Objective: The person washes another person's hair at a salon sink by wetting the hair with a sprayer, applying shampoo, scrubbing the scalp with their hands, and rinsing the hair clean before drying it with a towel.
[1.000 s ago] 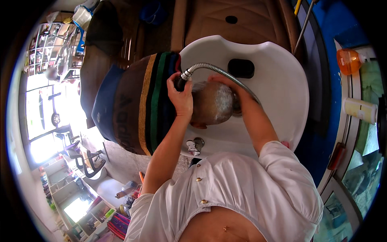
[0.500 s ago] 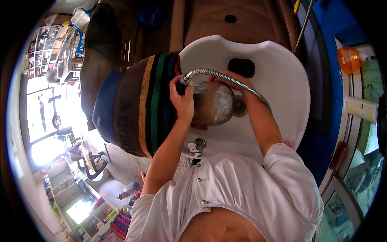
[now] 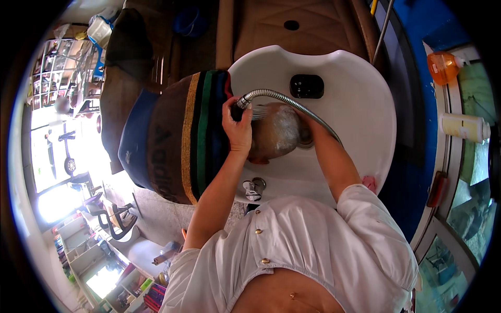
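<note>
My left hand [image 3: 238,130] is closed around a dark shower head [image 3: 238,111] on a curved metal hose [image 3: 292,99]. Water sprays from it onto a person's wet head [image 3: 276,133], which has whitish foam on the crown. The head lies in a white wash basin [image 3: 360,109], over part of the drain. My right hand [image 3: 309,122] is at the far side of the head, its fingers hidden behind it. A dark towel [image 3: 169,141] with yellow, green, blue and red stripes covers the person's neck and shoulders.
In the basin sit a black oblong piece [image 3: 307,86] and a chrome tap [image 3: 254,189]; a pink item [image 3: 369,182] lies on its right rim. At right are an orange bottle [image 3: 442,68] and a pale yellow bottle [image 3: 464,128]. A blue bucket [image 3: 189,22] stands beyond.
My right hand has slid from the top of the head down behind its crown, and its fingers have gone out of sight. My left hand keeps the shower head in about the same place.
</note>
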`<state>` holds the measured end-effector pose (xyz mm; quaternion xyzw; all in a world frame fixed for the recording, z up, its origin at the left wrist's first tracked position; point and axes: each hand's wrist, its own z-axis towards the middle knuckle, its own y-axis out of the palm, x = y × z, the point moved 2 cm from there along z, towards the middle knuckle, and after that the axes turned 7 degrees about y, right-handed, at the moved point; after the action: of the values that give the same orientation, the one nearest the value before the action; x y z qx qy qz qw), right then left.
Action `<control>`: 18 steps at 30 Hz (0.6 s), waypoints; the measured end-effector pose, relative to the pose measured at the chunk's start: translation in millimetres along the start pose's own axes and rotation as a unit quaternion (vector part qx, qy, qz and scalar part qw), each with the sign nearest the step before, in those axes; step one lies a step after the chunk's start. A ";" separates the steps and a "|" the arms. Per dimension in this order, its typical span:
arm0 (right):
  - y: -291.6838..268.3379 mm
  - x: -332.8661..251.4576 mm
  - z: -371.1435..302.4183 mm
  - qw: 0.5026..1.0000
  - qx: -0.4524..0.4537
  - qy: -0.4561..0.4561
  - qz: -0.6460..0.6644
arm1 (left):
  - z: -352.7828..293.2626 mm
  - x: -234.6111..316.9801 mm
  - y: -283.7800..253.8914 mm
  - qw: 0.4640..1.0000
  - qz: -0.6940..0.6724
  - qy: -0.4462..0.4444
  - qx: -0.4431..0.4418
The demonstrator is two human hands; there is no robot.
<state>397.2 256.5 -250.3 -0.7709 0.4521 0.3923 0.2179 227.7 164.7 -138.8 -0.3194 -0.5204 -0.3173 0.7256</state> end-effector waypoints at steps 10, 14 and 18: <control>4.7 -10.6 -31.4 0.989 0.010 0.046 0.141 | -2.6 3.4 2.9 0.998 -0.061 -0.014 -0.018; 5.9 -16.6 -39.4 0.931 0.159 -0.225 -0.241 | -5.1 22.2 8.1 0.989 -0.140 -0.046 -0.012; 39.2 -51.0 -83.7 0.889 0.259 -0.250 -0.283 | -3.4 12.7 -0.6 0.990 -0.132 -0.029 -0.028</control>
<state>382.8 206.1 -158.6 -0.6589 0.2308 0.3625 0.6174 232.4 160.1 -127.4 -0.2773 -0.5697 -0.4150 0.6529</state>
